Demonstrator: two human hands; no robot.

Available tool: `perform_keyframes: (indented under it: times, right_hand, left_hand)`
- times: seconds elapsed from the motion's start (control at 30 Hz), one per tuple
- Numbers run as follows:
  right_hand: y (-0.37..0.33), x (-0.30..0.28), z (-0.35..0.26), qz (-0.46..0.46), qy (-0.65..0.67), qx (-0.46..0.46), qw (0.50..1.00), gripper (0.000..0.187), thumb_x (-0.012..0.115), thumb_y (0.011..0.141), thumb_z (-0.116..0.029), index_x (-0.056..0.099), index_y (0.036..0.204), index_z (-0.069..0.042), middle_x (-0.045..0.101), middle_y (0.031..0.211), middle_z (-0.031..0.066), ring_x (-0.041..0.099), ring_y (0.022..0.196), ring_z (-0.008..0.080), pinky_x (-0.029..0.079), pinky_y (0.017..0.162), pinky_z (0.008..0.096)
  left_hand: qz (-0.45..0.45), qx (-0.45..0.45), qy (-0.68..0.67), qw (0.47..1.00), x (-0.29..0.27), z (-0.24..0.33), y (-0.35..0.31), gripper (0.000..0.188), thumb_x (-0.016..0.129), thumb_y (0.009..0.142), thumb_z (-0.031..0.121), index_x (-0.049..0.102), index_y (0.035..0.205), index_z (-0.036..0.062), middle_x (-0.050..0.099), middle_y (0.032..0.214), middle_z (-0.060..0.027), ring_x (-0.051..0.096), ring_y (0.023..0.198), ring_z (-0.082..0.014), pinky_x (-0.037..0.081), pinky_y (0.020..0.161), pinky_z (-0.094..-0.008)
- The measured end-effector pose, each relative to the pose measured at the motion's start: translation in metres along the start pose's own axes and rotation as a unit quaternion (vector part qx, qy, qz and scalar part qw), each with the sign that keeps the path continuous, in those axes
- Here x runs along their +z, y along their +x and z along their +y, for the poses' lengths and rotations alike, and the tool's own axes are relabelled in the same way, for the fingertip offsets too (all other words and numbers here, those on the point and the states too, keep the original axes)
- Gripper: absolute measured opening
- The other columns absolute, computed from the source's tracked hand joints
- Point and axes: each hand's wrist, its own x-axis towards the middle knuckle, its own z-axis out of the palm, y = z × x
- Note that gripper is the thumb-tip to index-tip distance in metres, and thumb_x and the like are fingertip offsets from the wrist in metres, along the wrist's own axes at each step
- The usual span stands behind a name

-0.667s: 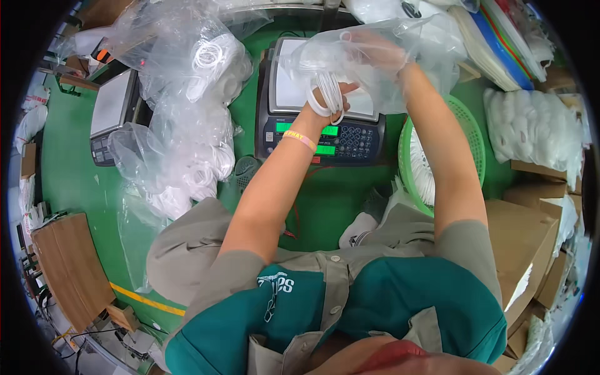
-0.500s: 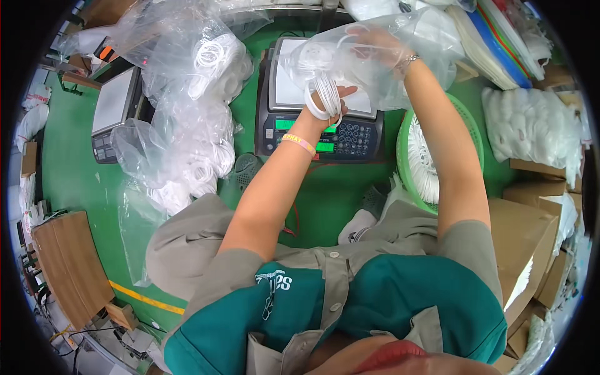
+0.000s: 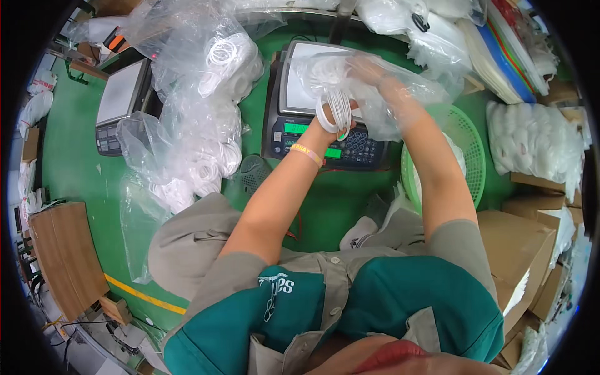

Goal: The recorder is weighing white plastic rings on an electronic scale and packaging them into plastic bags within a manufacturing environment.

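A bundle of thin white rings is looped over my left hand, whose fingers curl around it in front of the scale's keypad. My right hand reaches inside a clear plastic bag, which also covers part of my forearm. Through the film I see more white coils beside that hand; its fingers are too blurred to read. Both bag and coils are over the pale pan of a dark digital scale with lit green displays.
To the left lies a long clear bag of white coils, with a second scale beyond it. A green mesh basket holding white material stands by my right forearm. Packed bags and cardboard boxes line the right side.
My right hand has moved down and left inside the bag, toward the coils over the pan. More of the forearm is now behind film. My left hand keeps its rings, slightly lower and further right.
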Motion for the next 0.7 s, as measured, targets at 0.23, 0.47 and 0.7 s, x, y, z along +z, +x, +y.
perform_keyframes:
  times: [0.23,0.47,0.7]
  right_hand:
    - [0.008,0.037,0.026,0.07,0.041,-0.033,0.996,0.029,0.054,0.074,-0.025,0.059,0.1,-0.013,0.057,0.102,0.0079,0.05,0.099,0.0267,0.039,0.088,0.0331]
    - [0.004,-0.02,-0.041,0.087,0.164,0.009,0.983,0.034,0.047,0.08,-0.029,0.057,0.101,-0.003,0.054,0.109,0.0179,0.051,0.099,0.0337,0.041,0.083,0.0411]
    - [-0.01,0.053,0.056,0.0,0.164,0.134,0.977,0.035,0.06,0.07,-0.025,0.057,0.101,-0.009,0.053,0.112,0.014,0.047,0.108,0.0287,0.04,0.087,0.038]
  left_hand:
    - [-0.082,0.059,-0.069,0.993,0.023,-0.013,0.011,0.016,0.047,0.086,0.025,0.054,0.097,0.0154,0.057,0.077,-0.003,0.054,0.055,-0.0155,0.045,0.045,-0.0298]
    - [0.006,0.061,-0.055,0.997,-0.009,0.009,0.003,0.029,0.043,0.087,0.027,0.049,0.112,0.013,0.061,0.085,-0.0051,0.057,0.061,-0.0158,0.047,0.045,-0.0304]
    - [-0.123,0.143,-0.011,0.982,0.06,-0.023,0.013,0.03,0.042,0.088,0.023,0.048,0.115,0.0114,0.057,0.099,-0.0063,0.057,0.088,-0.017,0.05,0.058,-0.0278]
